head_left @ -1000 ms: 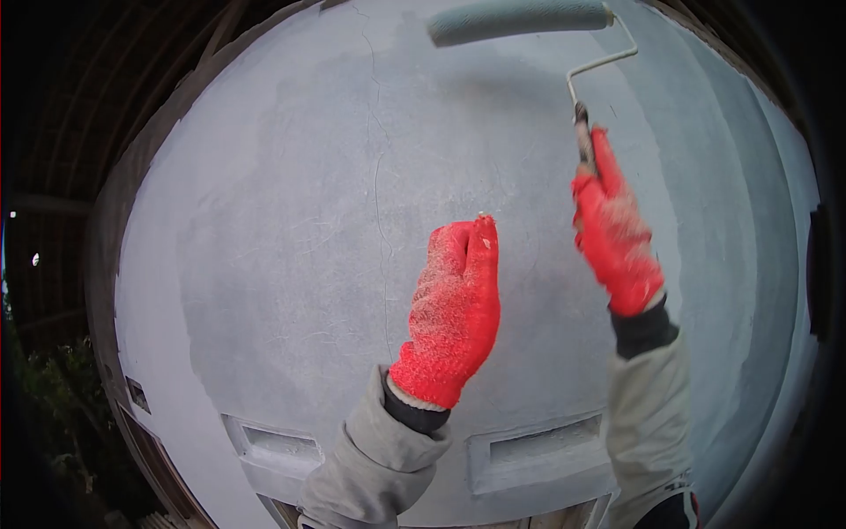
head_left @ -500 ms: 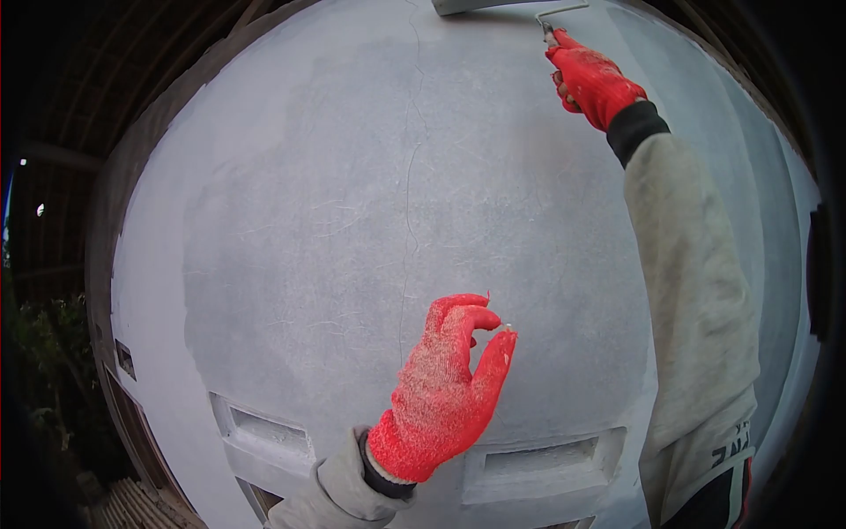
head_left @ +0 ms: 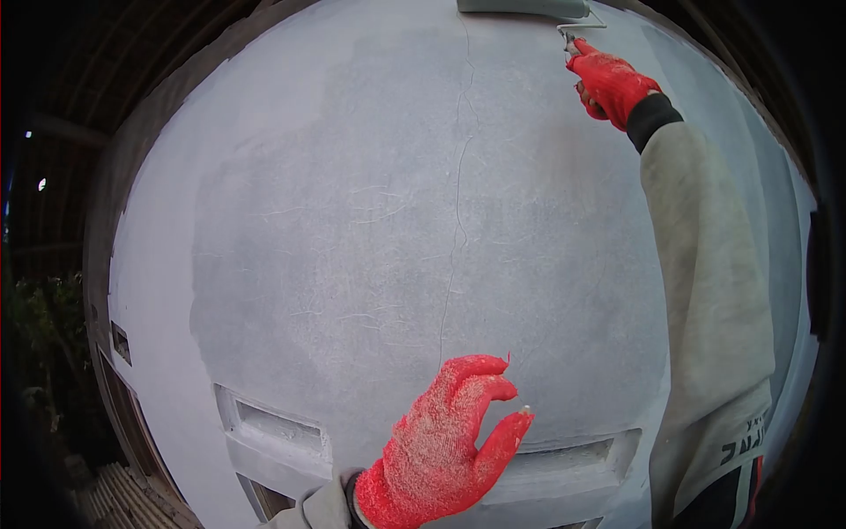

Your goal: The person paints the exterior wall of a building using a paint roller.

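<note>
High on the wall, a paint roller (head_left: 524,8) with a long grey sleeve and a bent white wire frame touches or nearly touches the surface. My right hand (head_left: 615,85), in a red glove, is wrapped around its handle at the end of a stretched arm. Low in front of the wall (head_left: 379,229), my left hand (head_left: 441,450) is raised in a dusty red glove. Its fingers curve forward, apart from the thumb, and nothing is held between them. A small pale tip shows at the thumb's end.
A thin crack (head_left: 459,203) runs down the partly white, partly grey wall. Recessed vents (head_left: 273,428) sit in its lower part, one partly behind my left hand. Dark roof beams (head_left: 66,130) stand at upper left, with plants (head_left: 44,344) and corrugated sheeting (head_left: 132,498) below.
My left hand has dropped lower in view, its thumb and fingers slightly wider apart. The roller and right hand appear further right and a little lower; the wall has also shifted right in view.
</note>
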A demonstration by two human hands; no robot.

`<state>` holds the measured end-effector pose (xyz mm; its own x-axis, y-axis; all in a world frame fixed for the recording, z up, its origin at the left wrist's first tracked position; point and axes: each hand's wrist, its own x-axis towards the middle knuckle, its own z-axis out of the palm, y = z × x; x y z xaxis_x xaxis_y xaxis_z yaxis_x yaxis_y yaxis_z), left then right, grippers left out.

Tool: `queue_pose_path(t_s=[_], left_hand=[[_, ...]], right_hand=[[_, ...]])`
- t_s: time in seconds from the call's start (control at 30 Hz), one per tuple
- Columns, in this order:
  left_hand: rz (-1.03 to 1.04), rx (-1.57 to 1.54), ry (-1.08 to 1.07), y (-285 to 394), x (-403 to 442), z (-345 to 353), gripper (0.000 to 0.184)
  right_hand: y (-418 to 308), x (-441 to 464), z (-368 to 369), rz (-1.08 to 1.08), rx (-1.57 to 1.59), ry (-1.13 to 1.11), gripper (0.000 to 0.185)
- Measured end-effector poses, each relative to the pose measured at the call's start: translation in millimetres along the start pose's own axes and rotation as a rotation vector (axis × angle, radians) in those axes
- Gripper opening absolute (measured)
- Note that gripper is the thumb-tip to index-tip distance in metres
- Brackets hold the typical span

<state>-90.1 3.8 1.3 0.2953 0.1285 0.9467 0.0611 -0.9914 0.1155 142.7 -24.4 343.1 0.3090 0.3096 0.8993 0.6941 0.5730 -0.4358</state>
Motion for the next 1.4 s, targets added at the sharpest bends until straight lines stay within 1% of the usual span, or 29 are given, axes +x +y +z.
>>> queue_pose_path(t_s=[0.03,0.1,0.13,0.2,0.27,0.3,0.33,0.37,0.4,0.47,0.5,0.57,0.6,0.67,0.8,0.9,0.93,1.0,1.07,1.13,1.2,1.27,1.33,1.4], left_hand=[[-0.016,-0.018,-0.016,-1.1,-4.7,-1.5,0.025],[-0.028,-0.058,-0.032,-4.2,-13.3,-4.7,0.025],[-0.038,-0.063,-0.04,-6.8,-17.6,-6.3,0.026],[-0.057,-0.066,-0.045,-8.3,-21.4,-8.4,0.026],[-0.088,-0.043,-0.079,-7.0,-21.5,-7.6,0.026],[-0.097,-0.038,-0.081,-6.0,-22.9,-7.2,0.026],[-0.064,-0.019,-0.081,-5.1,-23.7,-6.9,0.026],[-0.029,0.001,-0.078,-4.8,-24.5,-7.6,0.026],[-0.032,0.007,-0.08,-7.8,-27.6,-8.6,0.026],[0.141,0.04,0.011,-16.2,-34.9,-10.4,0.03],[0.137,0.031,0.01,-13.8,-37.1,-12.5,0.03],[-0.096,-0.012,-0.093,-7.3,-45.3,-19.3,0.025],[-0.11,-0.014,-0.08,-8.3,-48.8,-22.9,0.025],[-0.209,-0.06,-0.112,-10.7,-51.9,-27.3,0.024],[-0.22,0.008,-0.102,-1.3,-55.0,-36.1,0.024],[-0.228,0.015,-0.077,1.2,-65.0,-37.9,0.024],[-0.234,0.011,-0.064,1.8,-70.9,-40.3,0.024],[-0.253,0.019,-0.052,2.7,-78.3,-45.9,0.024],[-0.339,0.035,-0.056,3.1,-82.7,-52.6,0.022],[-0.373,0.04,-0.056,1.0,-85.2,-56.4,0.022],[-0.393,0.03,-0.056,-1.6,-90.4,-63.1,0.021],[-0.396,0.012,-0.041,-2.3,-97.8,-68.3,0.02],[-0.424,0.004,-0.039,-2.4,-105.9,-73.3,0.02],[-0.449,0.014,-0.023,0.1,-114.8,-81.1,0.02]], right_hand=[[0.9,-19.9,1.1,0.005,-0.006,0.006,0.036],[14.5,-76.8,-0.5,-0.02,-0.002,-0.004,0.046],[28.8,-84.5,-7.8,0.03,0.0,-0.08,0.05],[34.2,-97.0,-2.7,0.028,-0.129,0.024,0.052],[19.3,-71.1,5.4,-0.003,0.055,-0.023,0.048],[21.3,-39.1,4.8,-0.104,0.088,-0.116,0.041],[2.0,-33.9,17.4,-0.039,0.111,-0.043,0.027],[-2.1,-18.1,23.8,-0.014,0.078,-0.026,0.028],[-1.8,-8.4,29.4,0.015,0.044,-0.007,0.036],[10.3,-43.8,31.2,-0.117,-0.13,0.008,0.036],[22.4,-64.1,31.2,-0.091,-0.108,-0.009,0.04],[39.4,-103.5,29.4,0.0,-0.05,-0.032,0.049],[44.9,-121.9,27.4,0.066,-0.013,-0.036,0.053],[42.6,-135.0,23.7,0.104,0.04,0.02,0.043],[16.5,-118.0,61.6,0.035,0.138,0.038,0.043],[-10.0,-103.4,92.4,-0.082,0.194,-0.017,0.031],[-17.8,-98.6,103.4,-0.089,0.203,-0.023,0.031],[-29.7,-88.7,127.1,-0.127,0.198,-0.109,0.03],[-40.1,-87.7,150.6,-0.099,0.212,-0.141,0.031],[-44.3,-96.1,171.0,-0.069,0.222,-0.173,0.032],[-41.0,-120.1,188.4,0.011,0.457,-0.318,0.038],[-15.3,-154.9,211.4,-0.149,0.349,-0.318,0.049],[18.7,-175.2,242.3,-0.27,0.049,-0.217,0.059],[25.5,-181.0,255.2,-0.349,-0.056,-0.154,0.063]])
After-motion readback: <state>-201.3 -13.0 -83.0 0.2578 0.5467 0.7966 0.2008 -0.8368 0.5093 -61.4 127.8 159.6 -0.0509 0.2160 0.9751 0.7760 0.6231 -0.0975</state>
